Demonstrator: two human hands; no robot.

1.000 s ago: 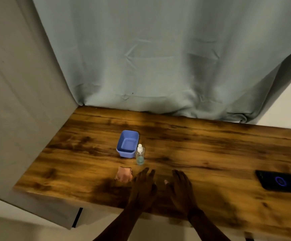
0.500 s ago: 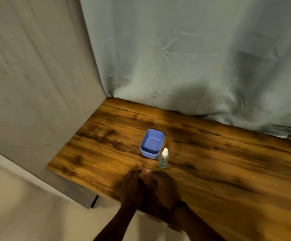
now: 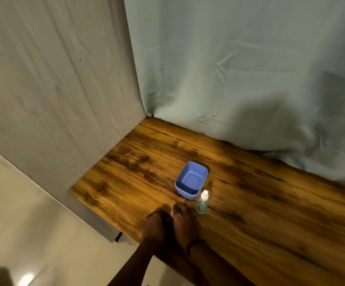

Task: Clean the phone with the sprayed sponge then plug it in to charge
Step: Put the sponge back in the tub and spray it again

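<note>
Left hand [image 3: 156, 222], right hand [image 3: 185, 220] — sponge [image 3: 171, 213] between

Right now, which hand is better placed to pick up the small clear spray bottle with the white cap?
Right, probably. The right hand lies beside the small clear spray bottle, only bare wooden table between them; the left hand sits on the right hand's far side and would have to cross it.

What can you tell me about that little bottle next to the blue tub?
The small bottle looks like clear plastic, with a white top and a little teal liquid at the bottom. It stands upright on the wooden table, just in front of the blue tub. The right hand lies beside it and does not seem to touch it.
</note>
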